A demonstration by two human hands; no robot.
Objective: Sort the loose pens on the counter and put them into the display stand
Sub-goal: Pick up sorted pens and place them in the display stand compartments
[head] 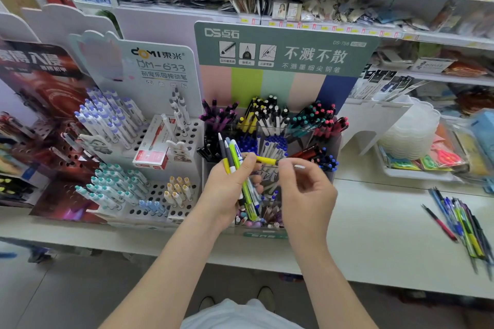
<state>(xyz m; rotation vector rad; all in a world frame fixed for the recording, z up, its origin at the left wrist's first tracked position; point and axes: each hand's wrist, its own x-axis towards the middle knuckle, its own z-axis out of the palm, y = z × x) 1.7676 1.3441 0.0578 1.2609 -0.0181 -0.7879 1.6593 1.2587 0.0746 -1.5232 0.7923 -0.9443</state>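
Sorting in hand: your left grip (227, 192) curls round a bundle of pens (232, 153); your right grip (307, 195) pinches a yellow pen (266, 160) crosswise at its top, before the display stand (288, 53). Next move likely calls for its matching yellow compartment (250, 117) at back. Loose pens (459, 224) lie near the surface (374, 222) edge, right, open room between.

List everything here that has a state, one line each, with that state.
left hand: grips a bunch of pens, held upright.
right hand: pinches one end of the yellow pen.
yellow pen: level, between the two hands, not yet in the stand.
loose pens: lying in a pile on the counter, untouched.
display stand: upright, compartments partly filled.
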